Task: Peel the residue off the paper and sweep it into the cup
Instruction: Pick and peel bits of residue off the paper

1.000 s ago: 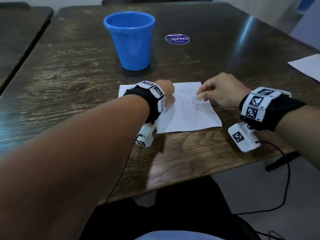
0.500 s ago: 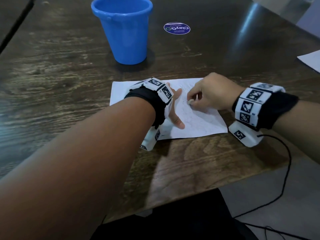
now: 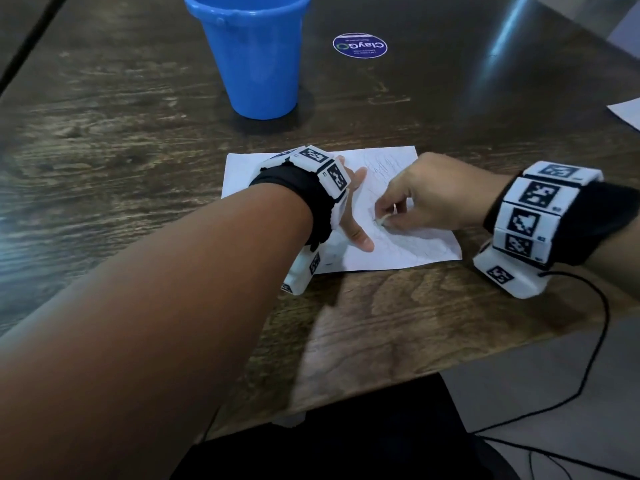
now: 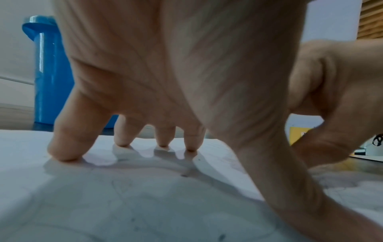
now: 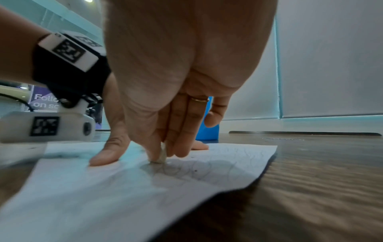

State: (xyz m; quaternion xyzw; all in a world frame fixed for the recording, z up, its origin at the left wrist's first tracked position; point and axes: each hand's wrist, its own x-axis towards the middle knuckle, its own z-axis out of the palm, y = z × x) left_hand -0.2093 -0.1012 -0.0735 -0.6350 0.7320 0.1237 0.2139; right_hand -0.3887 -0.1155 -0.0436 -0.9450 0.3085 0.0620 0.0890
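Observation:
A white paper (image 3: 398, 251) with faint pencil scribbles lies flat on the dark wooden table (image 3: 138, 150). My left hand (image 3: 349, 209) presses on its left half with spread, straight fingertips (image 4: 64, 153). My right hand (image 3: 433, 199) pinches a small whitish piece (image 3: 382, 221) between thumb and fingers, its tip touching the paper (image 5: 103, 196) among the scribbles; the piece (image 5: 162, 155) sits just right of the left thumb (image 5: 105, 155). The blue cup (image 3: 256, 57) stands upright beyond the paper, behind the left hand (image 4: 165, 81). Tiny dark specks (image 4: 183, 175) lie on the sheet.
A round purple sticker (image 3: 360, 46) lies on the table right of the cup. Another white sheet (image 3: 627, 112) pokes in at the far right edge. The table's near edge (image 3: 381, 382) runs just below my wrists, with a black cable (image 3: 588, 358) hanging off it.
My left hand went from curled to spread flat on the paper. My right hand moved left and nearer across the sheet with the whitish piece. The view tilted down and closer.

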